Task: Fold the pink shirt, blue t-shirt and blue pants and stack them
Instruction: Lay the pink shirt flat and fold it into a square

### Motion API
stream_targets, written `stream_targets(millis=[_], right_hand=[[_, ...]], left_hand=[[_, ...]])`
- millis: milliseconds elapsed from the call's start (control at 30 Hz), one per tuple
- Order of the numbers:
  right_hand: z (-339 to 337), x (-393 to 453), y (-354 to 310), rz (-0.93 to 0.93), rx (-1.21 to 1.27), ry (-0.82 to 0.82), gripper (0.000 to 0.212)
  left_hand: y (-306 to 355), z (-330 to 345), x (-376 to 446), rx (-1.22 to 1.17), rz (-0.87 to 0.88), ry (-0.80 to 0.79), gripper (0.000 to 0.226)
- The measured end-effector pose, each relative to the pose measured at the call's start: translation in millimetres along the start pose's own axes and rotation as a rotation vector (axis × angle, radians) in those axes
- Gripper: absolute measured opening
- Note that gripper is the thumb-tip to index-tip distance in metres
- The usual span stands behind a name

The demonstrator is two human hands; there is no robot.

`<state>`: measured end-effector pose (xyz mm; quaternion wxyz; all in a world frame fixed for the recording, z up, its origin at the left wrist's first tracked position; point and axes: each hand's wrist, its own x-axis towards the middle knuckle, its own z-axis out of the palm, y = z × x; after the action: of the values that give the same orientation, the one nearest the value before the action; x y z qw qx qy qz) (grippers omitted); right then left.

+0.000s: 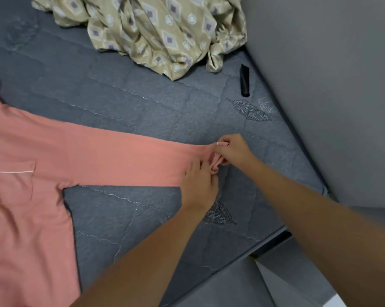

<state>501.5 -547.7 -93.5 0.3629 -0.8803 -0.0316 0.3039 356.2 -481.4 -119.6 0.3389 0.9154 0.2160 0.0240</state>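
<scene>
- At nine o'clock I count one pink shirt flat on the grey quilted bed, sleeve stretched toward centre.
- Both hands meet at its cuff: left hand and right hand pinch the fabric.
- One patterned sheet at twelve, one black tube at one; grey wall beside it.

Bed: pink shirt, patterned cloth

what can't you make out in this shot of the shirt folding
- Pink shirt, head view: its body runs off the left and bottom edges, so the other sleeve is unseen.
- Sleeve cuff: bunched under the left hand and right hand.
- Blue t-shirt and blue pants: not in view.
- Black object by the wall: too small to identify.
</scene>
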Motion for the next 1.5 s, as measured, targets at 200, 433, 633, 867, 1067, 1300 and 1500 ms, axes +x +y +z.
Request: stream_targets(millis=[200, 433, 633, 867, 1067, 1300, 1500], right_hand=[[45.1, -22.6, -74.0, -0.065, 0.167, -0.052, 0.028], [128.1, -57.0, -171.0, -0.249, 0.070, -0.174, 0.014], [194.6, -88.5, -244.3, -0.136, 0.144, -0.462, 0.024], [304.0, -117.8, -291.3, -0.353, -0.116, -0.496, 0.017], [405.3, -137.0, -344.2, -0.812, -0.351, -0.351, 0.025], [517.8, -177.0, -417.4, -0.954, -0.304, -0.542, 0.026], [629.7, -230.4, -461.9, -1.024, -0.357, -0.651, 0.014]], left_hand=[[-25.8, -74.6, -6.8, -0.353, -0.194, 0.074, 0.019], [-87.2, -172.2, -22.6, -0.449, -0.317, 0.101, 0.020], [-174.1, -235.2, -41.1, -0.463, -0.378, 0.371, 0.021], [-286.0, -302.3, -85.2, -0.499, -0.421, 0.440, 0.032], [-359.9, -369.6, -123.6, -0.571, -0.440, 0.505, 0.047], [-442.7, -453.3, -166.2, -0.636, -0.542, 0.607, 0.049], [-525.8, -500.9, -229.7, -0.754, -0.617, 0.674, 0.039]])
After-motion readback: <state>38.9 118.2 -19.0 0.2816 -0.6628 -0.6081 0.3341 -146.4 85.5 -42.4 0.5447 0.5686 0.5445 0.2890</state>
